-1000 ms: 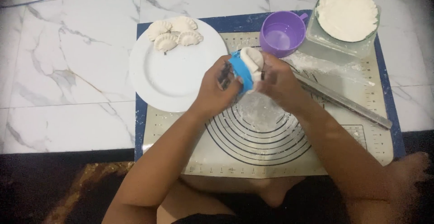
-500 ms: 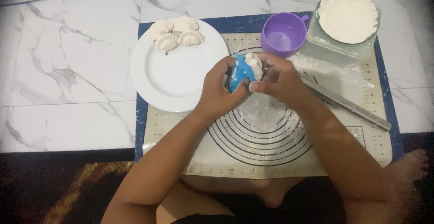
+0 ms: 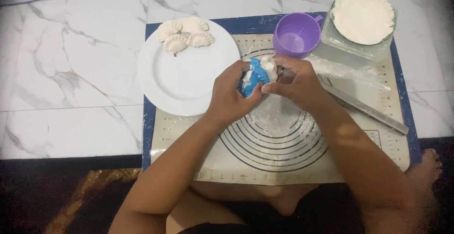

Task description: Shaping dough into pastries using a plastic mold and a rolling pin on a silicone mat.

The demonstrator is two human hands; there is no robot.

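Both hands have stayed over the mat's far middle: left hand grips the blue mould, right hand pinches dough in it, beside the plate.

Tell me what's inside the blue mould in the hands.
White dough shows at the blue mould's top edge. Left hand and right hand cover the rest; any filling is hidden.
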